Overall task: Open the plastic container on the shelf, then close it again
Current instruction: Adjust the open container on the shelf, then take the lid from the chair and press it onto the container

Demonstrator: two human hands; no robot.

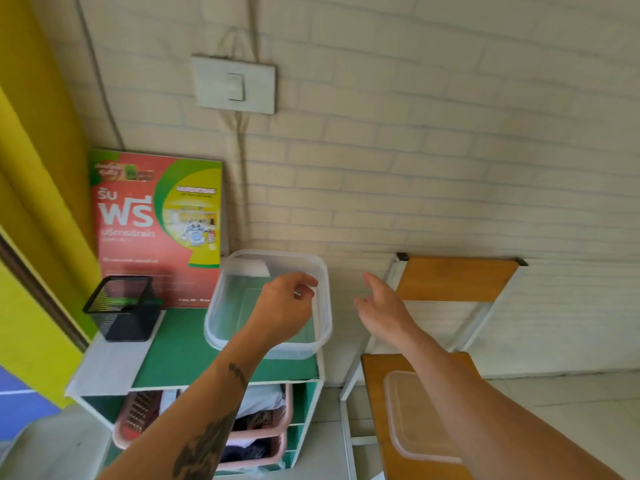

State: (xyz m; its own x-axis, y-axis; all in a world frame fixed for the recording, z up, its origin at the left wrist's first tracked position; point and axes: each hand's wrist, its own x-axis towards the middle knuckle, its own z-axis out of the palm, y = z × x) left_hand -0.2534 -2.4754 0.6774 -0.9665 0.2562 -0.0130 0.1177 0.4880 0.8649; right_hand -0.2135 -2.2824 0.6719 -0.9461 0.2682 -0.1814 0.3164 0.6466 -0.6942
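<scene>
A clear plastic container (pixel 221 306) stands open, without its lid, on the green top of a small shelf unit (pixel 194 355). Its clear lid (pixel 415 417) lies flat on the wooden seat of a chair to the right. My left hand (pixel 284 306) hovers over the container's right half with fingers loosely curled; it holds nothing. My right hand (pixel 381 303) is in the air just right of the container, fingers apart and empty, above the gap between shelf and chair.
A black mesh pen holder (pixel 121 306) stands on the shelf's left. A red and green printed board (pixel 156 220) leans against the brick wall behind. Pink baskets (pixel 263 431) fill the lower shelves. The wooden chair (pixel 453 278) stands right of the shelf.
</scene>
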